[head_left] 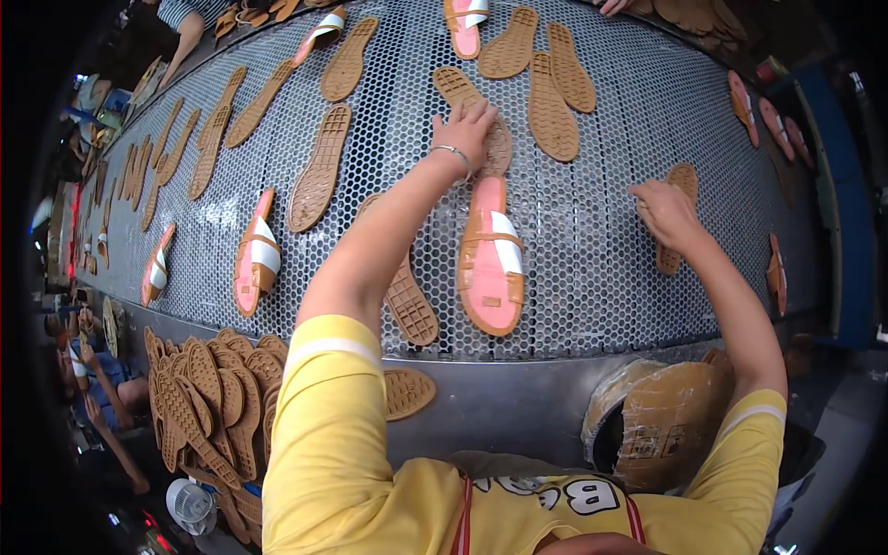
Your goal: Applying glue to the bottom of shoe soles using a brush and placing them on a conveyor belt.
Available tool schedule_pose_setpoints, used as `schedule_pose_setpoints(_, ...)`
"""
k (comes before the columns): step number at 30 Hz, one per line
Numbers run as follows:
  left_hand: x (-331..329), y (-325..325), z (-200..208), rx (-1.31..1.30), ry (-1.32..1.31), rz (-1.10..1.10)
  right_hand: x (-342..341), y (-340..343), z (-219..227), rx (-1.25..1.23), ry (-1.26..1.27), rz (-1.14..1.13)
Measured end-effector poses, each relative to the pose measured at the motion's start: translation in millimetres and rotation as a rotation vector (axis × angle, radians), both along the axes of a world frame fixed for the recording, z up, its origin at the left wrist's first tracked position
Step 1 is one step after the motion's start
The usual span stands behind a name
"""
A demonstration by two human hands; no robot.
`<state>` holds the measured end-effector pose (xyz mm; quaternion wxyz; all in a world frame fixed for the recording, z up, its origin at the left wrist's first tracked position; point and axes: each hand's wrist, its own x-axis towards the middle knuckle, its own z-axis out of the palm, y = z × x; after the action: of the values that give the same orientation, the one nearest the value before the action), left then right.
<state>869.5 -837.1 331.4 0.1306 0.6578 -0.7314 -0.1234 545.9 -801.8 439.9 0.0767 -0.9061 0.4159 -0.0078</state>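
Upper centre of the frame: left hand (467,125) lies flat, fingers spread, pressing a tan rubber sole (476,120) on the perforated metal tabletop (592,268). Right of centre, right hand (664,211) grips the edge of another tan sole (680,217). Between them lies a pink sandal (490,259).

A wide perforated metal belt (601,277) with a blue frame (846,213).
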Motion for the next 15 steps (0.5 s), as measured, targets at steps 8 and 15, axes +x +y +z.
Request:
schedule_pose_setpoints(8,32.7,13.0,-10.9,0.008,-0.152,-0.3,130.0,-107.4,-63.7,-0.137,0.035,-0.038)
schedule_pose_setpoints(15,53.9,15.8,-31.9,-0.21,-0.188,-0.384,215.8,-160.5,-89.9,-0.141,0.024,-0.114)
